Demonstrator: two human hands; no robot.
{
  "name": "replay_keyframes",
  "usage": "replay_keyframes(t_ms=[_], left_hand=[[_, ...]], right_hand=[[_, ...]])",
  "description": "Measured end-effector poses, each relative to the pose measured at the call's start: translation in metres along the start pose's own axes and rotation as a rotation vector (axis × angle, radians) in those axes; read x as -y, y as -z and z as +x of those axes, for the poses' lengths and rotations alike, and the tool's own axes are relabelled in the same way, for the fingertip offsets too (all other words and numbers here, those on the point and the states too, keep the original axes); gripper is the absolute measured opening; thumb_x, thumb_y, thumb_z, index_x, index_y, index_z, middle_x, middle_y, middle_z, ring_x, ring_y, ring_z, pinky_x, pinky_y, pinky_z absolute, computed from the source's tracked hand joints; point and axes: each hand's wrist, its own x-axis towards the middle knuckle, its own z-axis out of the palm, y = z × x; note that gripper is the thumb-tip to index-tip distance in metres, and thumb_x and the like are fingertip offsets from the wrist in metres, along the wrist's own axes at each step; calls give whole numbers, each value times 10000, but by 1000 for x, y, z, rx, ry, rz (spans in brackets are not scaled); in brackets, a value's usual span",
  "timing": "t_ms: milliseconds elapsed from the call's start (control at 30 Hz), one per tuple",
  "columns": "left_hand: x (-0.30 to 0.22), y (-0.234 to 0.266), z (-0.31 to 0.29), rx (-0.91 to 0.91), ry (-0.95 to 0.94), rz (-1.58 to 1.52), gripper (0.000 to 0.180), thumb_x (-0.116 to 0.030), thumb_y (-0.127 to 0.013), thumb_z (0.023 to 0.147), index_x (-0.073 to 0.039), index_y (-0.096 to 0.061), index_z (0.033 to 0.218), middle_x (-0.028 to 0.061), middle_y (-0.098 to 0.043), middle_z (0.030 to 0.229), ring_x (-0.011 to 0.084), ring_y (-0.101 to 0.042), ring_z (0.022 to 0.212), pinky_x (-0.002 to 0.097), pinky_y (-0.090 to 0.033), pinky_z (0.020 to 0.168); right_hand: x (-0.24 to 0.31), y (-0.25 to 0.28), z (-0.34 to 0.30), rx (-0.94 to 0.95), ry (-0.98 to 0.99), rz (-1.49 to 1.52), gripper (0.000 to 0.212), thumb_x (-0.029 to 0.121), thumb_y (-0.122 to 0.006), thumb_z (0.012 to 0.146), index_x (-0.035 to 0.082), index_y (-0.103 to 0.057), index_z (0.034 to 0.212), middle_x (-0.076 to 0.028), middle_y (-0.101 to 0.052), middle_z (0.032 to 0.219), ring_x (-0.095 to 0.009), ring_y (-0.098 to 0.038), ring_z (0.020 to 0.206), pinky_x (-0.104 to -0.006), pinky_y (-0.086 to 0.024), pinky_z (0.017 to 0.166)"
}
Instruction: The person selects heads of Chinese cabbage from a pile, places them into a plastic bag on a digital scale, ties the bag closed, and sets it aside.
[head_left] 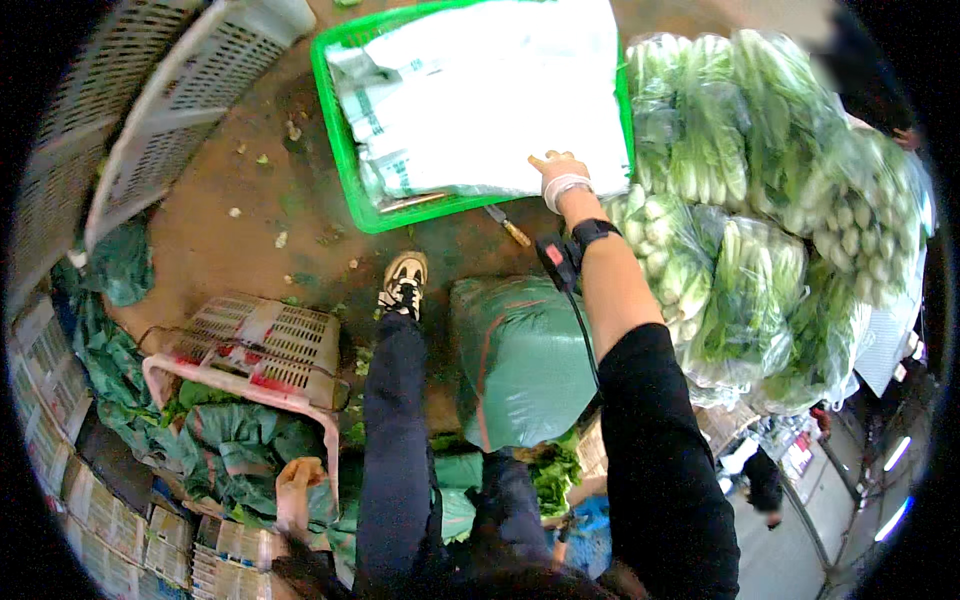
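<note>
Trousers [393,430], dark, with one pale shoe [405,282] planted on the floor between the loads. Left grip [297,478]: low, beside the pink-rimmed crate [240,390] and near green plastic wrap [235,437]; cannot tell whether it grasps anything. Crate: open side toward the wearer, leafy greens and wrap bunched at its mouth, probably tipped for access.

Bale [530,365], green-wrapped and bulging, standing close to the legs, presumably within easy reach. Knife [515,232], light handle, on the floor just beside the basket, perhaps left there to free the hand.

Right grip [562,178]: arm extended, hand touching the white plastic bags [480,110] near their right edge; the glare hides whether the fingers pinch a layer or merely rest. Bags: stacked flat inside the green basket [338,120], which likely keeps them together and off the dirty floor.

Vegetables [705,125], leafy with pale stems, in clear bags, heaped at right, apparently grouped by bundle. Crates [190,110], pale and slotted, upper left. Person [765,485], dark-clad, far right background.
</note>
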Motion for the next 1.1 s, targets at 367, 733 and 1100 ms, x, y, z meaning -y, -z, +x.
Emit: replay_keyframes(t_ms=[367, 733, 1100], left_hand=[[-107, -5, 38, 151, -62, 547, 184, -152, -582, 836, 22, -612, 888, 84, -633, 795, 162, -592, 707, 271, -468, 644], [-378, -287, 39, 134, -1319, 1096, 286, -177, -642, 738, -25, -620, 980, 172, -609, 882, 334, -580, 872, 387, -463, 782], [-418, -317, 42, 301, -1354, 858, 228, -120, -625, 749, -35, -623, 960, 139, -605, 936, 274, -576, 903, 349, -460, 797]], right_hand=[[-11, 37, -21, 160, 69, 719, 226, 311, -625, 678, 89, -620, 717, -162, -628, 763, -335, -598, 746, -379, -478, 683], [9, 161, -130, -667, 331, 306, 53, 124, -547, 655, 123, -596, 675, -51, -594, 687, -241, -570, 719, -370, -431, 662], [-4, 125, -131, -853, -144, 848, 68, 157, -582, 741, 103, -592, 700, -91, -604, 733, -308, -552, 754, -428, -401, 713]])
